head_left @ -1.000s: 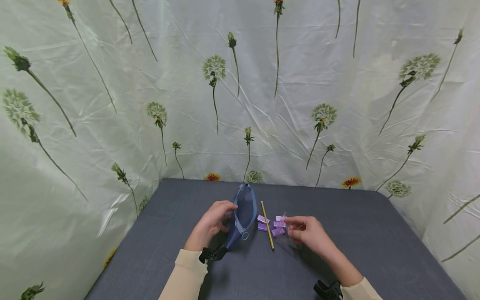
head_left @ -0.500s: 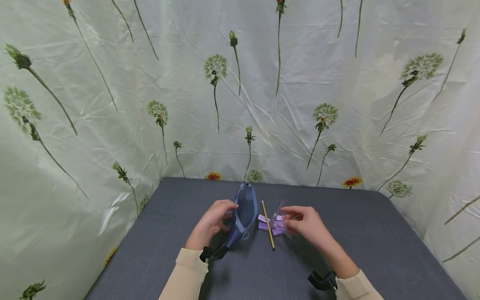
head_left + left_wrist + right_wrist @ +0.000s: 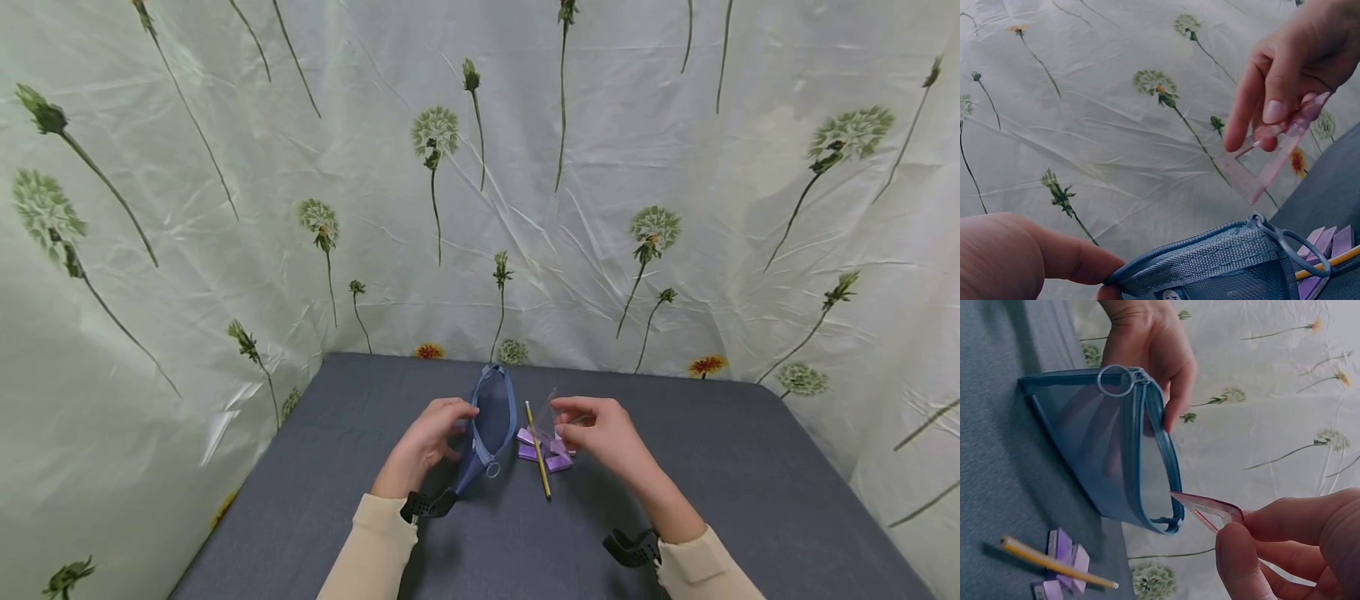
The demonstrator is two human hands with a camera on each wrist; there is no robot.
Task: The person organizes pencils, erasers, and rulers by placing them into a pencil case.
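My left hand (image 3: 426, 440) grips the rim of a blue mesh zip pouch (image 3: 1079, 444), thumb and fingers on either side of its edge in the left wrist view. The pouch stands upright with its zip undone and a ring hanging from the zip pull. My right hand (image 3: 606, 432) pinches a clear, pinkish set square (image 3: 1249, 182) by one side, between thumb and fingers. It is held above the table, apart from the pouch in the left wrist view. Right of the pouch lies a yellow pencil (image 3: 540, 462), across small purple-and-white blocks (image 3: 558, 463).
The dark grey table (image 3: 720, 483) runs back to a pale curtain (image 3: 360, 167) printed with dandelions. Several of the purple blocks lie close together beside the pouch. A black band (image 3: 633, 547) is on the right wrist.
My right hand has lifted the set square off the purple blocks and moved it left and up toward the pouch. The left hand and pouch have stayed nearly in place.
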